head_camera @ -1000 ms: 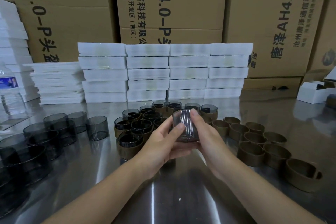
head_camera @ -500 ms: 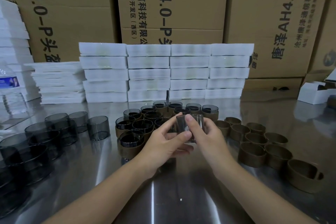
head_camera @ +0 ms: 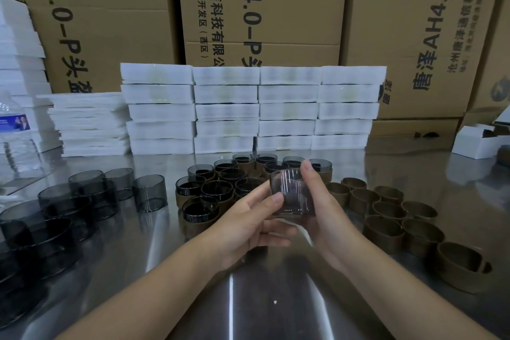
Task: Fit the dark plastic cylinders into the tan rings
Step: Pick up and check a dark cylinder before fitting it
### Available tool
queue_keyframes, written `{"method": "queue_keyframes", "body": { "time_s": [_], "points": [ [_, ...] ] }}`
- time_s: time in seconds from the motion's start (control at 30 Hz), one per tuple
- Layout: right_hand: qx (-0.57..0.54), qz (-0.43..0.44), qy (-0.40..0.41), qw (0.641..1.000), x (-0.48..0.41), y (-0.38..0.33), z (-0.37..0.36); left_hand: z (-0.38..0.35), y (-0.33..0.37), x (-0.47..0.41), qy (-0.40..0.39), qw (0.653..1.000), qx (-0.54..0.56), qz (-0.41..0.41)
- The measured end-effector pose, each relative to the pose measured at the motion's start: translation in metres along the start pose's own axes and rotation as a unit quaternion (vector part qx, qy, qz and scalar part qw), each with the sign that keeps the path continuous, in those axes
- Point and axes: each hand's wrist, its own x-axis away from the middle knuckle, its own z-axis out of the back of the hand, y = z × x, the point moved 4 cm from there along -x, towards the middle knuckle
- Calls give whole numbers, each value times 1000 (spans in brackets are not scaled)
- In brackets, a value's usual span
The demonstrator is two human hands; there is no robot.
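Quick update: the dark cylinder has dropped back toward me from where it sat half a second ago, tipped a little. It's up off the tabletop, held between both hands. Left hand has its thumb pressed on the near wall, right hand curls round the far side, so each grip is clamped on it. No ring on it yet, I think; the glare makes that hard to call. So the fitting's still to do. The empty tan rings wait to the right. The cartons read "AH4.0-P" plus Chinese print.
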Motion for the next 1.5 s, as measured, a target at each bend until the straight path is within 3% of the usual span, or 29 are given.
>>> {"method": "queue_keyframes", "body": {
  "time_s": [0.2, 0.37, 0.57, 1.1, 1.5],
  "points": [
    [51, 17, 37, 998, 1, -2, 2, 1, -2, 0, 11, 1000, -18, -2],
    [127, 94, 72, 985, 6, -5, 0, -1, -7, 0, 31, 996, -82, -13],
    [118, 112, 78, 984, 5, -4, 1, 1, -7, -1, 37, 995, -79, -39],
    [71, -7, -1, 997, 2, 3, 0, 2, -8, -1, 20, 998, -67, -8],
    [21, -48, -69, 996, 4, 1, -1, -6, 0, 7, -46, 999, -10, 27]
  ]
}}
